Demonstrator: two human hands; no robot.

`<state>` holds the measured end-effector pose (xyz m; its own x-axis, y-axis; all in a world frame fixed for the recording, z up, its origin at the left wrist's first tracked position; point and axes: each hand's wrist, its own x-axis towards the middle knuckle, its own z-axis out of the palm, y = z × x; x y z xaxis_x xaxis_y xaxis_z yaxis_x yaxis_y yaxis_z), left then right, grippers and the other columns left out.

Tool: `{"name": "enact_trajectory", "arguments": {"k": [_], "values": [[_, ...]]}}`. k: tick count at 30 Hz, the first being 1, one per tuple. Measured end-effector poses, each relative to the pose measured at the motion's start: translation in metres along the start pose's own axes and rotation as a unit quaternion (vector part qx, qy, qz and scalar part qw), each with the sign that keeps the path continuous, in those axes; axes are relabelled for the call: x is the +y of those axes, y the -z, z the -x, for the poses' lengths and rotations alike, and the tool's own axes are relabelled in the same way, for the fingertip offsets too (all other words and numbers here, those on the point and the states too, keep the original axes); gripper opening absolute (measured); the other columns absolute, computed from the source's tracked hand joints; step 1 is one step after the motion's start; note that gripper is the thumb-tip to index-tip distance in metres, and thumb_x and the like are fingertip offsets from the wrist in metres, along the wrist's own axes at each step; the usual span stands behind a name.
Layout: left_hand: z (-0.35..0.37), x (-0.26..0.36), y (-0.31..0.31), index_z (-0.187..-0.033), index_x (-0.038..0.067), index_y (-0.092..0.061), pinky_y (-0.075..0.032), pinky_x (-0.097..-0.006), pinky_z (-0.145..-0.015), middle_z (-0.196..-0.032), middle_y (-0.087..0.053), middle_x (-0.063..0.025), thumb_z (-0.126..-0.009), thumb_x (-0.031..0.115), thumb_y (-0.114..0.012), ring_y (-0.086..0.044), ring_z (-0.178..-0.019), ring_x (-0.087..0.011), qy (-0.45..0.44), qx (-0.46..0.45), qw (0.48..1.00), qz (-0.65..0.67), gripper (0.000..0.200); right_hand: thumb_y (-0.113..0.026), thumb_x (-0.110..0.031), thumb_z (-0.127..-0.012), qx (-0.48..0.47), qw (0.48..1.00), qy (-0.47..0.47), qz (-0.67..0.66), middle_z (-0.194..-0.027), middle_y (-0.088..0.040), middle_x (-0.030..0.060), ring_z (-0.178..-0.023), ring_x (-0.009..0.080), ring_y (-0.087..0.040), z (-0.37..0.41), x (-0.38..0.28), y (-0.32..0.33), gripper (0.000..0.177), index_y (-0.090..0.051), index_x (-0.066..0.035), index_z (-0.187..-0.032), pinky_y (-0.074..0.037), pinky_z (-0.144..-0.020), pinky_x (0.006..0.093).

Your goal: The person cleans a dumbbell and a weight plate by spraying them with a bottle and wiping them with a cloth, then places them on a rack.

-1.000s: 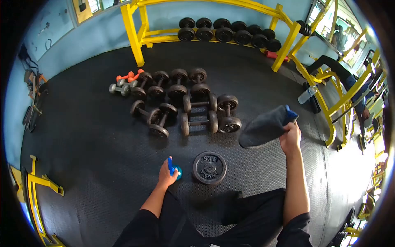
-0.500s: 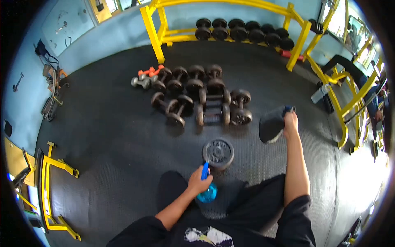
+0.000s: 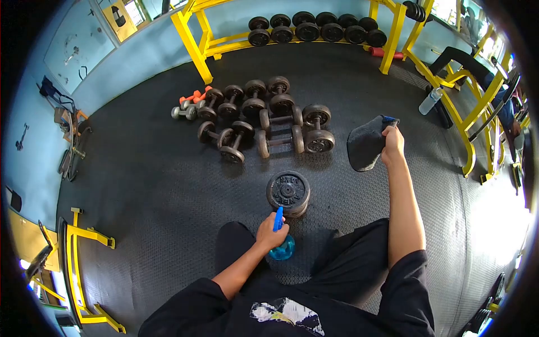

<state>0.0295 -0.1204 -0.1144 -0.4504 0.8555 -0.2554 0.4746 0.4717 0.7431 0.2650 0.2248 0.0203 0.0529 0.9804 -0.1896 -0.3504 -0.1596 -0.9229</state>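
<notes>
My left hand [image 3: 271, 233] is wrapped round the neck of a blue spray bottle [image 3: 282, 248], whose nozzle points toward a weight plate [image 3: 288, 190]. That dark plate lies flat on top of at least one other, just beyond the bottle. Out to the right, my right hand [image 3: 394, 145] grips a dark grey cloth [image 3: 364, 145] by its upper edge, and the cloth hangs above the floor. Past the plates, several dark dumbbells [image 3: 281, 140] stand or lie in a group, with small grey dumbbells [image 3: 184, 113] and orange dumbbells [image 3: 194, 97] at its left end.
A yellow rack [image 3: 193, 50] along the back wall carries a row of dumbbells [image 3: 306, 29]. Yellow gym frames stand at the left [image 3: 90, 233] and right [image 3: 469, 126]. A clear water bottle [image 3: 430, 101] is by the right one, and a red roller [image 3: 387, 53] lies under the rack.
The whole scene has shifted slightly up and left in view. My right hand has raised the cloth a little, and it looks more spread out. The spray bottle stays in my left hand.
</notes>
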Motion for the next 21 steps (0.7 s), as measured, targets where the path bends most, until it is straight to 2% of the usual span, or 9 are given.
{"name": "enact_trajectory", "arguments": {"k": [1, 3, 6, 7, 8, 13, 15, 17, 21], "values": [[0.000, -0.003, 0.001, -0.108, 0.010, -0.060, -0.051, -0.0449, -0.084, -0.096, -0.068, -0.0159, -0.078, 0.025, -0.065, -0.065, -0.094, -0.0372, -0.001, -0.001, 1.000, 0.000, 0.034, -0.047, -0.001, -0.074, 0.021, 0.999, -0.008, -0.027, -0.081, -0.053, 0.0028, -0.075, 0.0172, -0.053, -0.009, 0.003, 0.006, 0.021, -0.059, -0.005, -0.090, -0.046, -0.071, 0.0322], [0.000, -0.018, 0.003, -0.115, 0.009, -0.058, -0.050, -0.0440, -0.087, -0.104, -0.065, -0.0160, -0.080, 0.021, -0.063, -0.064, -0.096, -0.0363, -0.126, 0.087, 0.987, 0.049, 0.037, -0.058, -0.012, -0.080, -0.009, 0.995, -0.033, -0.089, -0.085, -0.058, 0.0055, -0.078, 0.0193, -0.058, -0.009, 0.000, 0.009, 0.014, -0.062, -0.004, -0.090, -0.049, -0.074, 0.0355], [-0.019, -0.040, 0.011, -0.122, 0.001, -0.054, -0.046, -0.0452, -0.094, -0.116, -0.059, -0.0207, -0.083, 0.021, -0.064, -0.058, -0.107, -0.0393, -0.171, 0.159, 0.972, 0.012, 0.045, -0.072, -0.041, -0.085, -0.015, 0.988, -0.077, -0.130, -0.088, -0.067, 0.0080, -0.078, 0.0211, -0.066, 0.018, -0.021, -0.008, 0.038, -0.066, -0.004, -0.092, -0.053, -0.077, 0.0382], [-0.027, -0.048, 0.012, -0.123, -0.001, -0.053, -0.044, -0.0464, -0.096, -0.119, -0.058, -0.0224, -0.083, 0.021, -0.064, -0.057, -0.110, -0.0410, -0.205, 0.223, 0.952, -0.036, 0.047, -0.072, -0.041, -0.085, -0.017, 0.989, -0.077, -0.129, -0.088, -0.067, 0.0080, -0.078, 0.0211, -0.066, 0.010, -0.011, -0.005, 0.038, -0.066, -0.004, -0.092, -0.053, -0.077, 0.0382], [-0.041, -0.060, 0.009, -0.127, -0.002, -0.051, -0.044, -0.0445, -0.094, -0.102, -0.063, -0.0174, -0.086, 0.024, -0.066, -0.061, -0.097, -0.0354, -0.220, 0.283, 0.928, -0.104, 0.050, -0.072, -0.039, -0.085, -0.020, 0.998, -0.036, -0.043, -0.084, -0.066, 0.0069, -0.076, 0.0202, -0.065, 0.000, 0.002, 0.001, 0.037, -0.066, -0.003, -0.091, -0.053, -0.076, 0.0375], [-0.088, -0.122, 0.006, -0.133, 0.001, -0.049, -0.047, -0.0463, -0.092, -0.103, -0.068, -0.0153, -0.087, 0.029, -0.071, -0.064, -0.096, -0.0358, -0.105, 0.266, 0.954, -0.091, 0.058, -0.063, -0.020, -0.084, -0.016, 0.986, -0.027, 0.165, -0.076, -0.063, 0.0043, -0.067, 0.0159, -0.060, 0.015, 0.002, -0.009, 0.017, -0.063, -0.002, -0.085, -0.048, -0.064, 0.0342], [-0.098, -0.133, 0.006, -0.136, 0.005, -0.049, -0.050, -0.0460, -0.089, -0.109, -0.068, -0.0168, -0.087, 0.027, -0.071, -0.064, -0.102, -0.0381, -0.035, 0.201, 0.978, 0.038, 0.058, -0.057, -0.012, -0.080, -0.018, 0.981, -0.006, 0.192, -0.070, -0.057, 0.0012, -0.062, 0.0145, -0.054, 0.025, -0.003, -0.016, 0.011, -0.060, -0.003, -0.083, -0.044, -0.061, 0.0322], [-0.102, -0.142, 0.005, -0.137, 0.009, -0.049, -0.052, -0.0435, -0.087, -0.106, -0.070, -0.0145, -0.085, 0.022, -0.073, -0.068, -0.099, -0.0344, -0.045, 0.223, 0.973, 0.049, 0.059, -0.055, -0.010, -0.077, -0.003, 0.943, 0.039, 0.331, -0.070, -0.052, 0.0003, -0.066, 0.0139, -0.050, 0.018, 0.003, -0.010, 0.009, -0.059, -0.003, -0.082, -0.042, -0.064, 0.0307], [-0.090, -0.143, 0.013, -0.138, 0.008, -0.048, -0.052, -0.0433, -0.089, -0.107, -0.070, -0.0146, -0.085, 0.015, -0.072, -0.067, -0.100, -0.0342, -0.058, 0.211, 0.975, 0.029, 0.058, -0.054, -0.008, -0.075, -0.025, 0.956, 0.019, 0.292, -0.072, -0.051, 0.0011, -0.071, 0.0148, -0.049, 0.017, 0.002, -0.016, 0.010, -0.058, -0.004, -0.083, -0.040, -0.069, 0.0290]]}}
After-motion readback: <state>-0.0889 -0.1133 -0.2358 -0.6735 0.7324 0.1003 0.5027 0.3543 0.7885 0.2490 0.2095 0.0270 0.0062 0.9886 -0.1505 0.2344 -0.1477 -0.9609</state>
